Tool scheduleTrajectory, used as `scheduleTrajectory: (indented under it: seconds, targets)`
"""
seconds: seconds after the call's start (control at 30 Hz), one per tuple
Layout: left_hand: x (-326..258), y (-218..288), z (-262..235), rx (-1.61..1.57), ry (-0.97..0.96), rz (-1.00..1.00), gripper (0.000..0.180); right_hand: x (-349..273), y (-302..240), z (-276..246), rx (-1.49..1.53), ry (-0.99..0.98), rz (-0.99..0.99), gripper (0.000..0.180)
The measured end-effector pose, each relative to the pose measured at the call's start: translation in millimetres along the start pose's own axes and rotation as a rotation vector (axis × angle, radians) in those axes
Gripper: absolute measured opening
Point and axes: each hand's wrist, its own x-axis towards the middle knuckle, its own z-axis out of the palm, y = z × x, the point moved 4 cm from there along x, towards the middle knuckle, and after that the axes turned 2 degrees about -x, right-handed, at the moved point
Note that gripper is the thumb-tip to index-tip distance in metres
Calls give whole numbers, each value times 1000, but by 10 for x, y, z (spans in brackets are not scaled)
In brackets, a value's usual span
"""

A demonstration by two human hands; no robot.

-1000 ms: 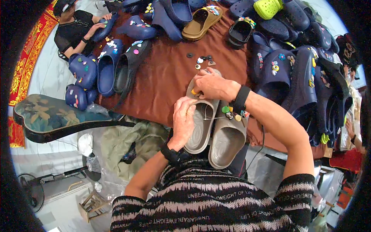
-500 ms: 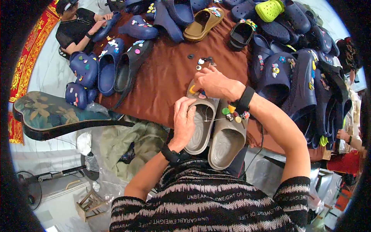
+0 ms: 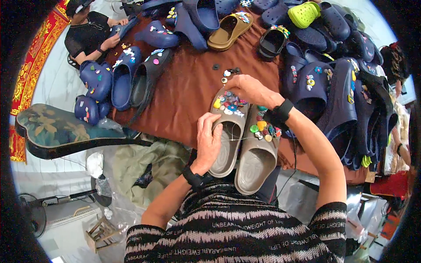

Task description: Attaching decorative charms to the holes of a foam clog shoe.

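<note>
Two taupe clogs joined by a thin white cord lie side by side at the table's near edge, toes pointing away from me. Colourful charms cover the upper of the left clog. My left hand grips that clog at the left side of its opening. Over its toe is my right hand, fingers bent and pinched together; whatever lies between the fingertips is hidden. The right clog also carries charms and is partly covered by my right wrist. A few small loose charms lie just beyond the left clog's toe.
Many navy clogs crowd the right and far side of the brown cloth, with a lime clog and a brown one among them. More stand at left, near a padded seat. A co-worker handles a blue clog far left.
My right hand has shifted slightly right and nearer, uncovering the charms on the left clog's upper. My left hand keeps its grip. The co-worker's hands and blue clog have moved a little.
</note>
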Motion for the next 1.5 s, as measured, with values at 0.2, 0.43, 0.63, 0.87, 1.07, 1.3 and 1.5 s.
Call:
scheduleTrajectory:
  seconds: [0.2,0.43,0.63,0.87,1.07,1.3,1.5]
  targets:
    - [0,-21,-6,32,0,10,26,31,-365,202,-164,-70,-75,16]
    - [-8,-3,-12,45,-27,20,27,264,-159,188,-99,-243,42,23]
    - [-6,4,0,25,-28,-34,27,249,848,-232,-105,112,336,24]
    - [11,21,-18,17,-18,20,27,384,1104,155,-164,57,351,25]
    - [9,12,-14,12,-22,3,27,485,1122,180,-231,-13,377,28]
    - [19,9,-4,3,-16,24,27,368,1149,19,-110,85,340,28]
    - [-5,-7,-11,-12,3,10,27,167,831,-124,334,120,280,11]
